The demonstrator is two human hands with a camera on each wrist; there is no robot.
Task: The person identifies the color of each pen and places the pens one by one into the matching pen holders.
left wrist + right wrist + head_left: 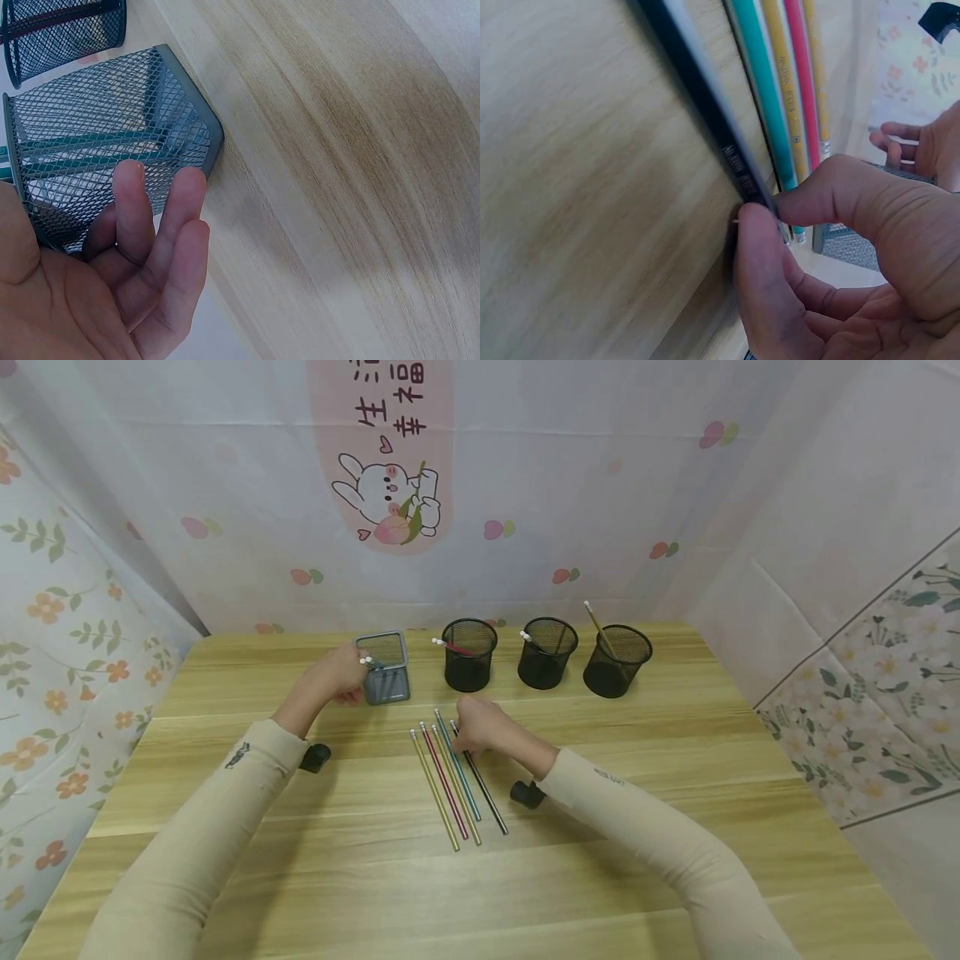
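My right hand [832,262] pinches the black pencil [705,97] in its grip on the tabletop [675,760] (four coloured pencils alongside), while my left hand [112,277] rests relaxed, fingers straight, against the grey mesh holder [112,142].

The pale wooden table [675,760] has a smooth, matt grain. The square grey metal mesh holder [112,142] looks painted and dull, as do the round black metal mesh cups [469,656]. The slim black pencil [705,97] shines glossily beside the coloured lacquered pencils [780,90].
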